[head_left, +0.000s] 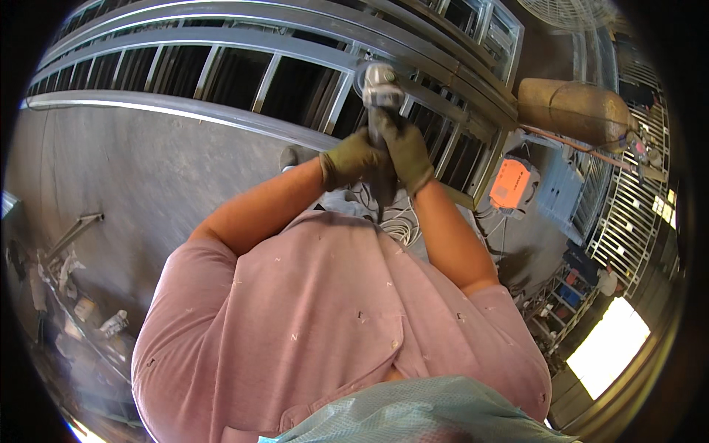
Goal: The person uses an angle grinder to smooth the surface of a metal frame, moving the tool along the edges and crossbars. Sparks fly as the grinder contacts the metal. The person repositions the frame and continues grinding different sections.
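Both my hands, in olive-green work gloves, are closed round an angle grinder (382, 92) held out in front of me. My left hand (353, 158) wraps its body from the left. My right hand (408, 151) grips it from the right, a little farther forward. The grinder's pale metal head points away from me, over a ladder-like frame of shiny metal bars (277, 70). Its disc is blurred, and I cannot tell whether it touches the metal.
Stacked metal frames stretch across the far side. An orange machine (511, 183) stands at the right, with a rusty gas cylinder (574, 111) beyond it. Coiled cable (401, 227) lies by my body. Scrap and a bottle (114, 323) lie on the floor at the left.
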Available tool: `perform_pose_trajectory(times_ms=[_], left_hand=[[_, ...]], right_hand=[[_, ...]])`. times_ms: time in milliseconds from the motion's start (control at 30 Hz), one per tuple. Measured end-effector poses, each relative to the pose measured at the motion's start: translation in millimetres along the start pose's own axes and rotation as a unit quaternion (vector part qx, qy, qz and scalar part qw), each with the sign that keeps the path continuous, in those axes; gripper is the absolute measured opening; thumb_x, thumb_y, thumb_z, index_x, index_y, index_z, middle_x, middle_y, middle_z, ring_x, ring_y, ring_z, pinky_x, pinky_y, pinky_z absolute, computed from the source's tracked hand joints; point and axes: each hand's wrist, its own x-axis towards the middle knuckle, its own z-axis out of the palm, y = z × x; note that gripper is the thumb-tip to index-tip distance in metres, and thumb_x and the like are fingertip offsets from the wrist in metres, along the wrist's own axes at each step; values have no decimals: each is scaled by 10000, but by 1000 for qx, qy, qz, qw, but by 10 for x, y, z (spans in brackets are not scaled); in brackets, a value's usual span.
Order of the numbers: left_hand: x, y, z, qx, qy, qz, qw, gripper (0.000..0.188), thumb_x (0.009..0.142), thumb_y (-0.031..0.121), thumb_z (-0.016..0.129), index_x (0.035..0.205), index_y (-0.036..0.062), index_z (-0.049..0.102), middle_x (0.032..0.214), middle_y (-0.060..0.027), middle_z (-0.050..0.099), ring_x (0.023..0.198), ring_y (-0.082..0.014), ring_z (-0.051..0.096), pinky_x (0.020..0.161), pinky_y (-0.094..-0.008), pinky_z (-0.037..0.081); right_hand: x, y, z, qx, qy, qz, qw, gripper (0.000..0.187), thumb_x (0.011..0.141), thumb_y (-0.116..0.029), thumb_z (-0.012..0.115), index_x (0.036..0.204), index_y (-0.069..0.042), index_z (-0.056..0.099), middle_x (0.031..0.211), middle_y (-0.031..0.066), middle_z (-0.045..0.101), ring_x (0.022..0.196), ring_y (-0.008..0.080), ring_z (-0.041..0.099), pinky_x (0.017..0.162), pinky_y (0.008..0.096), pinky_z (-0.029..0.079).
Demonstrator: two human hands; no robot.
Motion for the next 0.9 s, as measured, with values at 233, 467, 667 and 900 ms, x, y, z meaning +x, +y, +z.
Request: perform_pose_trajectory(times_ms=[233, 467, 667, 900], left_hand=[[417, -77, -353, 170, -130, 148, 966, 370, 877, 88, 751, 1231, -11, 712, 1100, -129, 790, 1000, -257, 763, 916, -398, 624], [301, -77, -402, 6, -56, 14, 998, 421, 878, 61, 798, 1275, -32, 693, 1096, -163, 795, 914, -275, 788, 802, -449, 656], [259, -35, -615, 52, -66, 12, 996, 510, 974, 136, 759, 1444, -7, 621, 1295, -108, 749, 1196, -235, 723, 1030, -383, 579], [241, 100, -577, -1, -72, -73, 995, 484, 957, 103, 752, 1417, 3, 638, 1260, -107, 759, 1150, -226, 733, 997, -373, 589]], right_hand=[[228, 192, 132, 9, 95, 104, 990, 749, 985, -676, 720, 1148, 51, 798, 1053, 238, 817, 986, 377, 798, 870, 420, 597], [213, 61, 190, -38, 68, 139, 987, 799, 944, -744, 720, 1102, 34, 814, 1012, 240, 818, 1022, 381, 808, 889, 457, 611], [283, -50, 351, -38, 96, 114, 988, 814, 914, -755, 746, 1104, 34, 806, 980, 221, 818, 977, 359, 810, 881, 443, 617], [324, -129, 284, -102, 61, 157, 980, 939, 912, -824, 682, 1219, 60, 766, 1231, 294, 763, 1184, 448, 739, 1028, 471, 583]])
